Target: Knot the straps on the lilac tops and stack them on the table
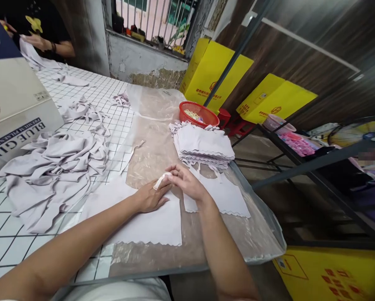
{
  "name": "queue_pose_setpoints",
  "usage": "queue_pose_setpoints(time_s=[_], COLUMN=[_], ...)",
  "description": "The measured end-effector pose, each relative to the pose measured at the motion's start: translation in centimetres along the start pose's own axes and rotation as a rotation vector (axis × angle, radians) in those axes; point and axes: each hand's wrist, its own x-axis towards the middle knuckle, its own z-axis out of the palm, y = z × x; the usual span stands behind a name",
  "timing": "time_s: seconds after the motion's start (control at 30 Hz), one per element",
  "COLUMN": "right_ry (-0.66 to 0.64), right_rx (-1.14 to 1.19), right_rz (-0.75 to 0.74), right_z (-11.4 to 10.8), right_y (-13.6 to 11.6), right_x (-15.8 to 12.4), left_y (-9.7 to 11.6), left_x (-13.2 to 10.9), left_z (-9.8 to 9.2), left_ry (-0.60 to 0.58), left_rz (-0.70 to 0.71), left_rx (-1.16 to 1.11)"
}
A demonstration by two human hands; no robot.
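My left hand point(152, 194) lies flat, fingers extended, on a pale lavender garment piece point(127, 228) with a scalloped lower edge. Over the back of that hand runs a short whitish strap point(159, 182). My right hand point(187, 182) pinches the strap's upper end between thumb and fingers. Just to the right, partly under my right wrist, is a second pale lavender garment point(227, 194) with thin straps. Behind it stands a neat stack of similar garments point(204, 144). My left fingers hide part of the first piece's upper edge.
A loose heap of lavender pieces point(55, 163) lies left, beside a large carton point(14, 96). Behind the stack sits a red basket point(200, 113). Clear plastic sheeting point(150, 146) covers part of the table. Another person's hand point(38, 42) holds fabric at far left. A metal post point(234, 62) rises at right.
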Motion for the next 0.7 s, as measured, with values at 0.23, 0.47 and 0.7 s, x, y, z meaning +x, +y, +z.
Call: queue_pose_setpoints(time_s=[0.23,0.47,0.7], right_ry=[-0.504,0.134,0.284], right_rx=[-0.293,-0.145,-0.346], right_rz=[-0.036,0.309,0.435], right_z=[1.2,0.7,1.7], right_y=[-0.8,3.1,5.0], right_x=[-8.7,-4.8,-0.2], left_y=[-0.1,0.0,-0.3], left_x=[-0.2,-0.2,-0.2], left_z=[-0.4,-1.1,-0.8], left_ry=[-0.085,-0.114,-0.115], left_rz=[-0.022,-0.015,-0.026], left_rx=[0.007,0.046,0.066])
